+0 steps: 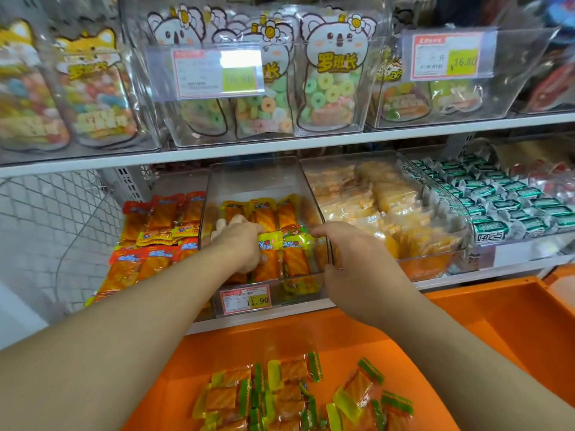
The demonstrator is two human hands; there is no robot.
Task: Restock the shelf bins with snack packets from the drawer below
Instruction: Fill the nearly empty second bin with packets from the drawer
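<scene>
A clear plastic bin (258, 172) stands at the middle of the lower shelf, lined with orange snack packets with yellow-green tops (294, 247). My left hand (239, 241) is inside the bin and rests on the packets at its left side, fingers bent over them. My right hand (351, 259) lies over the bin's right wall near the front, fingers pointing left toward the packets. Below, the open orange drawer (466, 325) holds several loose packets of the same kind (295, 393).
Red-topped orange packets (155, 231) fill the space left of the bin. A bin of pale yellow packets (373, 200) and green-and-white packets (504, 200) sit to the right. The upper shelf (280, 144) carries clear bins of gummy pouches with price tags. Wire mesh stands at far left.
</scene>
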